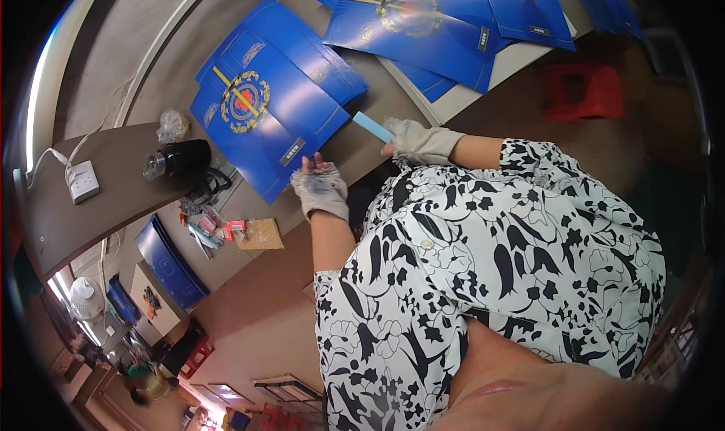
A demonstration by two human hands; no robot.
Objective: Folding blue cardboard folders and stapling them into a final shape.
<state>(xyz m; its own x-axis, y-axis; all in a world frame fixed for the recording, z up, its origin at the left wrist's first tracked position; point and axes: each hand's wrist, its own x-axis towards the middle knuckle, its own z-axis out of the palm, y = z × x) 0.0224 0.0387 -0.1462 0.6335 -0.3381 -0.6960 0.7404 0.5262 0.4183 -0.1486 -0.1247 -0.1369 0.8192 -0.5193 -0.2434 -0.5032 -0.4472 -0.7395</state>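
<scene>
As left fingers half-curl, right fingers grip bar.

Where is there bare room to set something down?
Brown shelf: between the socket and the bottle. Grey table: a strip between the left sheet pile and the right sheet pile, near the blue bar. Crowded: both piles, the packets below the bottle.

right fingers hold pale-blue strip; left fingers near blue sheet

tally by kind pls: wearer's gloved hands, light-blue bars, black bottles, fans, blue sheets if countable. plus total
Gloved left hand and right hand: 2
Light-blue bar: 1
Black bottle: 1
White fan: 1
Blue sheets: overlapping, can't count
Total: 5, sheets excluded
</scene>
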